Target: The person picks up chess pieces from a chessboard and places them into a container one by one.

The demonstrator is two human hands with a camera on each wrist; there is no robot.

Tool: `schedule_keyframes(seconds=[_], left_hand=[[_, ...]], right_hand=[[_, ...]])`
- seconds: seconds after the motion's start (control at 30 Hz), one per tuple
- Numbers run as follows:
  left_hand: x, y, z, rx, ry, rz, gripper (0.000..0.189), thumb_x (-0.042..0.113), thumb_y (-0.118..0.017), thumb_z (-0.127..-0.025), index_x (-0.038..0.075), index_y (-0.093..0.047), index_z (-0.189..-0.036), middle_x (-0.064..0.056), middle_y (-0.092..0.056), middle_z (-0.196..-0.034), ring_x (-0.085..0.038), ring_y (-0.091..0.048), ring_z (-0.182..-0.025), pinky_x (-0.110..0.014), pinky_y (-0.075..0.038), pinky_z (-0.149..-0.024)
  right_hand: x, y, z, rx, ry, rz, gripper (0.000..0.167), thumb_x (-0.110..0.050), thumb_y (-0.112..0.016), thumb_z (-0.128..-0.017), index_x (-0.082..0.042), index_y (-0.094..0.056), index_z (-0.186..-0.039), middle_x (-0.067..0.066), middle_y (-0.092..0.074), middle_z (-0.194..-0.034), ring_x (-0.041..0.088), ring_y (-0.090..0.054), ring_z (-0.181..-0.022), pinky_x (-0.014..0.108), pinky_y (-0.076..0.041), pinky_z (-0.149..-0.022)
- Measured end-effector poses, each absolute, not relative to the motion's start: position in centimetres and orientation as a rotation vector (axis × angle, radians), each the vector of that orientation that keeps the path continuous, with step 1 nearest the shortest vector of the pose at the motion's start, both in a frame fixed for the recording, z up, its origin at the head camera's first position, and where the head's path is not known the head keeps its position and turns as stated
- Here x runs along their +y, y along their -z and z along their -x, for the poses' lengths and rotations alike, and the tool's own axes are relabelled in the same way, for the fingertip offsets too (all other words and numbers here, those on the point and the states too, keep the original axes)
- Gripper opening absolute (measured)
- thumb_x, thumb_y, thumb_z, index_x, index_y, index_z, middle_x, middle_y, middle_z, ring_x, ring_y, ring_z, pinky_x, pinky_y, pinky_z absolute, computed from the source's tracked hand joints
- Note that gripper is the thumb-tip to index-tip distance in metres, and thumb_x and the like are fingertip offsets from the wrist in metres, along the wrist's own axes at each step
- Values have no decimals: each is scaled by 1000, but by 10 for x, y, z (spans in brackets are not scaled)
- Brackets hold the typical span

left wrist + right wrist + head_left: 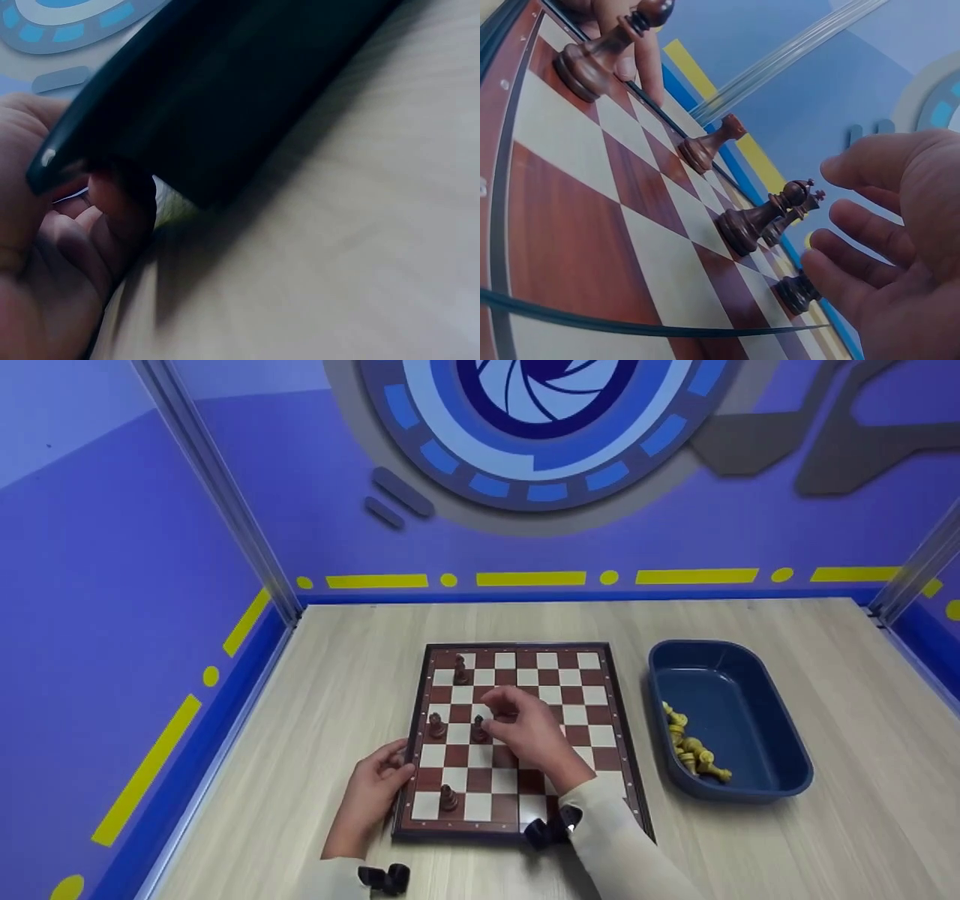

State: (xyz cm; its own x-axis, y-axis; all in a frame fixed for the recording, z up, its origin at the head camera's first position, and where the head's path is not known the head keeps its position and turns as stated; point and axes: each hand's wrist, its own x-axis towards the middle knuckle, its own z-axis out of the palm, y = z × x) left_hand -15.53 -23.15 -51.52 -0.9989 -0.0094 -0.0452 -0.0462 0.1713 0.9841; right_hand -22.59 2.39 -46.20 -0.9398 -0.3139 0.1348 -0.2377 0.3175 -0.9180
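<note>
My left hand (373, 786) grips the left edge of the chessboard (504, 810). In the left wrist view, curled fingers (112, 199) show below the board's dark rim (225, 90). Over the middle of the board is my right hand (529, 731), its thumb beside a dark bishop-like chess piece (478, 729). The right wrist view shows the right hand's fingers (855, 277) loosely spread, with no piece between them. Other dark pieces stand upright: one far left (460, 671), one at the left edge (436, 726) and one near the front (448, 798).
To the right of the board stands a blue plastic bin (780, 735) with several yellowish chess pieces (690, 750) lying along its left side. A wooden table (337, 675) carries everything. Blue patterned walls (525, 547) rise at the back and sides.
</note>
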Motion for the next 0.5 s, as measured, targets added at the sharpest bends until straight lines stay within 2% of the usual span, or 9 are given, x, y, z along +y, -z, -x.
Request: schedule_keyframes(seconds=[0.23,0.5], left_hand=[[-234,518,154,2392,-1993,74,49,2,-60,-92,-7,-46,-138,-17,-60,-102,-8,-64,-84,-24,-56,-72],[-232,518,156,2386,-1996,87,50,3,-62,-91,-7,-46,-138,-11,-57,-98,-7,-62,-80,-24,-55,-71]], right_hand=[[18,466,226,2497,1660,522,31,-11,-70,-84,-7,-65,-114,12,-66,-118,26,-63,-109,44,-49,-98],[14,472,227,2563,1590,563,26,-9,-70,-83,-10,-67,-109,5,-69,-108,21,-64,-101,41,-49,-92]])
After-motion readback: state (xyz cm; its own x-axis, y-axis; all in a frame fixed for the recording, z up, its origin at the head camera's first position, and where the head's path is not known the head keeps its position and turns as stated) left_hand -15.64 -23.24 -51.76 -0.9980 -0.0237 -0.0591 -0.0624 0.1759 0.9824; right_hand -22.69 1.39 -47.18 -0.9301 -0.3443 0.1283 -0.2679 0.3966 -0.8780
